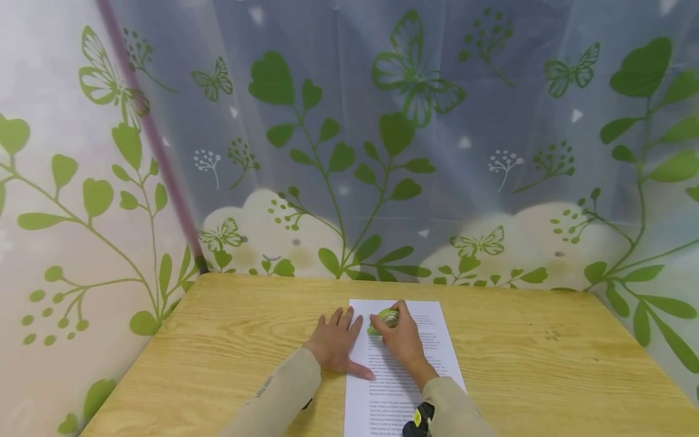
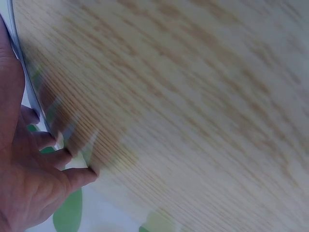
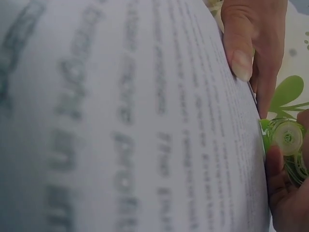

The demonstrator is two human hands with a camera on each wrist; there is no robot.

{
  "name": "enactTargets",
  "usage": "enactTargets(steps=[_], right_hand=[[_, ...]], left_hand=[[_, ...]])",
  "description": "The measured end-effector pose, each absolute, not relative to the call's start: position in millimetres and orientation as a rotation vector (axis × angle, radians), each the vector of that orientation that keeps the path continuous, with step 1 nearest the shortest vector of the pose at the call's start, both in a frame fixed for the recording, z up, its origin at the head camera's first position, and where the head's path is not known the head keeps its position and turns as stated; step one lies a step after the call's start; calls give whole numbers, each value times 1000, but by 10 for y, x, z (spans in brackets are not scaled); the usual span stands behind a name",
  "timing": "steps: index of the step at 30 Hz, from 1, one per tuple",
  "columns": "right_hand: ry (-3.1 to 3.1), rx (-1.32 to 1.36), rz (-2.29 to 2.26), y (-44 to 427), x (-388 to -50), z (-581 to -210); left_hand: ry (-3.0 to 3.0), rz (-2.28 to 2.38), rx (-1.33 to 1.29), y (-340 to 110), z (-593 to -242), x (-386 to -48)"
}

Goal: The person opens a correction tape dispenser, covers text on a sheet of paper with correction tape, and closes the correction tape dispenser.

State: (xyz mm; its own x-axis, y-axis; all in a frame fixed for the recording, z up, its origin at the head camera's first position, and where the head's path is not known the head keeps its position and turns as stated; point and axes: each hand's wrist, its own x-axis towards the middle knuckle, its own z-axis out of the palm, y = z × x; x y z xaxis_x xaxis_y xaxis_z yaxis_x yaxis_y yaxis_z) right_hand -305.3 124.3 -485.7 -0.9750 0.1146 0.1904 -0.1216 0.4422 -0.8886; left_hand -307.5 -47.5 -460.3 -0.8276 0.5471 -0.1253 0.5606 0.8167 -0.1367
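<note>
1 green tape roller [image 1: 388, 318], pinched in right hand [image 1: 404, 341], just right of left hand [image 1: 335, 342], spread over paper [image 1: 389, 389] edge. Paper's long side points ahead.

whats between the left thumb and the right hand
Only printed paper lies between the thumb of the left hand and the right hand; the head view shows it.

Head view: even, moderate light; backdrop [image 1: 341, 97] dimmer, bluish at upper centre. Soft shadow beside my right sleeve [image 1: 453, 406] on the bright sheet [image 1: 390, 388]. Left wrist: tabletop [image 2: 193, 106] grain blurred upper right, shade by my left hand [image 2: 34, 179]. Right wrist: left-side print [image 3: 125, 125] badly defocused.
</note>
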Motion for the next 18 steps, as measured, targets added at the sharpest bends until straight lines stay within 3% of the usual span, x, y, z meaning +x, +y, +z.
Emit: enactTargets(steps=[18], right_hand=[[-2525, 22, 1467, 1272, -3044, -4793]], left_hand=[[2912, -235, 885, -482, -4612, -3073]])
